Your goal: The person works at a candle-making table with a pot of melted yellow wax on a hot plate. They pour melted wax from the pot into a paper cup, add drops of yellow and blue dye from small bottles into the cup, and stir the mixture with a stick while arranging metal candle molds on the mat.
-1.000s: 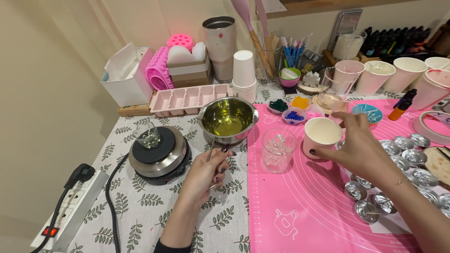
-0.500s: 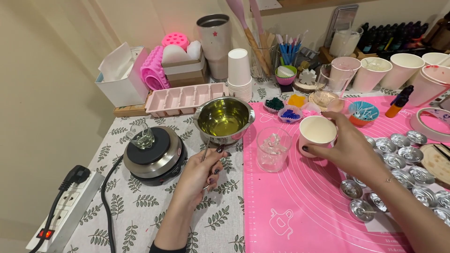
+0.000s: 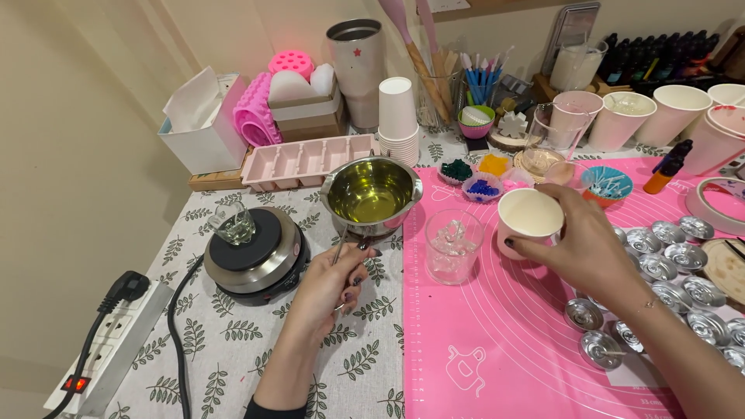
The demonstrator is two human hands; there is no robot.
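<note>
My left hand [image 3: 332,289] grips the thin metal handle of a small steel pot [image 3: 372,194] filled with clear yellowish liquid. The pot sits at the edge of the leaf-print cloth, beside the pink mat [image 3: 543,326]. My right hand [image 3: 583,247] wraps around a white paper cup [image 3: 528,221] standing upright on the mat. Between pot and cup stands a clear glass [image 3: 453,245] with pale chunks inside.
A round hot plate [image 3: 256,256] carrying a small glass cup [image 3: 231,223] sits left of the pot, its black cable running to a power strip [image 3: 101,349]. Several metal tealight cups [image 3: 660,268] lie at right. Moulds, stacked paper cups [image 3: 400,120] and small dye dishes crowd the back.
The view has shifted slightly. My right hand has closed more fully around the paper cup. My left hand keeps its grip on the pot handle.
</note>
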